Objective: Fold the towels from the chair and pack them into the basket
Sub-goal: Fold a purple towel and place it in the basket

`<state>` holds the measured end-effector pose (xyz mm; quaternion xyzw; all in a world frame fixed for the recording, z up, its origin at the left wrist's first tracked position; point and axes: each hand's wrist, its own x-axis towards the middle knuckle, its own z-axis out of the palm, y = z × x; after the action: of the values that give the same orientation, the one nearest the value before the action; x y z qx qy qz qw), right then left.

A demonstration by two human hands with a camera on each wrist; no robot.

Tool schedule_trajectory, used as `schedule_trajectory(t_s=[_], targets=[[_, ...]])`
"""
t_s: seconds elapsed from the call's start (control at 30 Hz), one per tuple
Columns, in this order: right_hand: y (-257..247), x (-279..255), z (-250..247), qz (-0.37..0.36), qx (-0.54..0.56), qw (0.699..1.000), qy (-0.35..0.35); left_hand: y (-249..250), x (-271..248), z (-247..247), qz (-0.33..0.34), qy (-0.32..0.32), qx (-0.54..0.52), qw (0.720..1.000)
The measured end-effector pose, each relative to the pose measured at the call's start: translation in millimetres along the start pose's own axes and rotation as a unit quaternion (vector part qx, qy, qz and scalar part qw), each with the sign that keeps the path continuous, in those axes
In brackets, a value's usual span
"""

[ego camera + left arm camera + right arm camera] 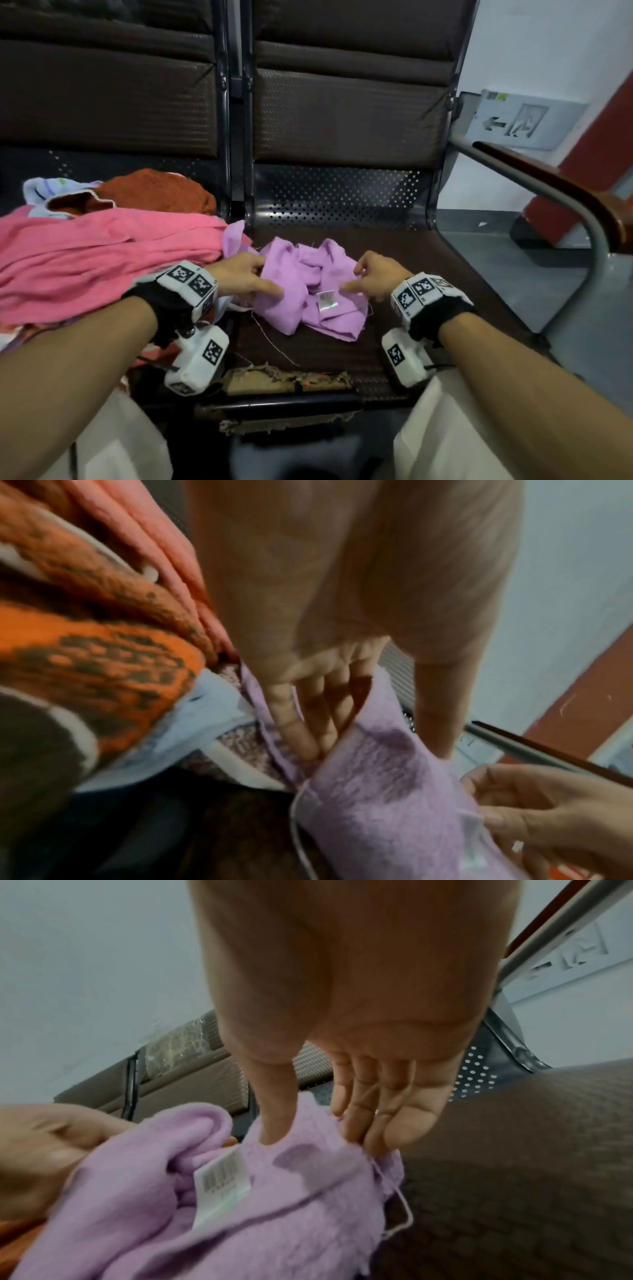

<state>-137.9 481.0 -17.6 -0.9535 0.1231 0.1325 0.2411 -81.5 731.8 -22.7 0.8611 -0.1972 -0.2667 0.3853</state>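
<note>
Lying crumpled on the dark seat point(428, 274) of the chair, the lilac towel point(308, 294) is being worked between both hands, apparently so that its edges can be found and drawn apart before any fold is made. The left hand point(239, 277) is being held at the towel's left side, with its fingers point(301, 723) tucked into a fold of the cloth and the thumb laid over the top, so the towel is being grasped there. The right hand point(373, 277) is being held at the opposite side; its fingertips point(369, 1137) are being pressed to the towel's frayed edge while the thumb is being set down on the cloth near the white label point(222, 1183), a light pinch by the look of it, though how firm it is cannot be told. This two-sided hold is judged to be for spreading the bunched cloth flat across the seat.

Relative to the hands, the towel is being kept directly between them and just under the fingertips, touching both. The label is lying between the two thumbs, nearer the right one. A loose thread point(274, 339) is trailing from the cloth back towards the left wrist. The unfolded heap, with the pink towel point(102, 257) on top, is lying beside and under the left forearm, well apart from the right hand. The basket is not being shown in any view.
</note>
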Motion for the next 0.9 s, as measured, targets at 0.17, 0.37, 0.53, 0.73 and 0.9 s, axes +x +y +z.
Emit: schedule_trajectory(t_s=[0.17, 0.37, 0.53, 0.73, 0.9], targets=[[-9.9, -6.4, -0.7, -0.003, -0.058, 0.998, 0.006, -5.8, -6.5, 2.6, 0.054, -0.081, 0.198, 0.975], [-28.8, -20.3, -1.1, -0.104, 0.023, 0.984, 0.145, 2.8, -4.2, -5.2, 0.072, 0.066, 0.167, 0.981], [-56.1, -28.6, -6.4, -0.245, 0.229, 0.926, 0.174, 28.1, -10.8, -10.0, 0.158, 0.164, 0.038, 0.973], [-72.7, -29.8, 0.7, -0.265, 0.249, 0.928, 0.081, 40.6, -22.4, -13.0, 0.177, 0.109, -0.088, 0.974], [-75.9, -34.3, 2.6, -0.258, 0.206, 0.944, 0.0, 36.3, -34.5, -21.7, 0.161, 0.021, -0.066, 0.985]])
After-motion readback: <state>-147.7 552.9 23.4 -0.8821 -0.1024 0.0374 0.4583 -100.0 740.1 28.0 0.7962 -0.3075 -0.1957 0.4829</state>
